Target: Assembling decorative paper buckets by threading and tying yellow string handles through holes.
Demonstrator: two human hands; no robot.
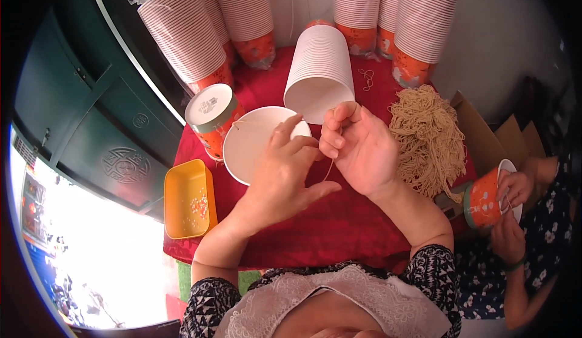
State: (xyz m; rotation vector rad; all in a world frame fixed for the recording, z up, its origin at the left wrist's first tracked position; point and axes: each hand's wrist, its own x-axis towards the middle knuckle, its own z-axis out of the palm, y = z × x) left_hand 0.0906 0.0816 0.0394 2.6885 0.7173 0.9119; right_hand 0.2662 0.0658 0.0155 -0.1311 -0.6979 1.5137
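Note:
My right hand (362,149) is raised over the table, its fingers curled in a pinch on a thin tan string (331,169) that hangs toward my left thumb. Beside it my left hand (280,171) has its fingers apart and thumb stretched out, holding nothing that I can see. Behind the left hand, a white paper tub (239,151) lies with its mouth facing me, partly covered by the hand. A short end of string (242,121) shows at its inner wall. An orange printed tub (213,120) stands upside down just left of it.
A yellow tray (175,207) with small beads sits at left on the red cloth (339,229). A nested tub stack (318,65) lies behind; tall wrapped stacks (182,35) line the back. At right are a string heap (427,138) and a co-worker's hands holding another orange tub (483,198).

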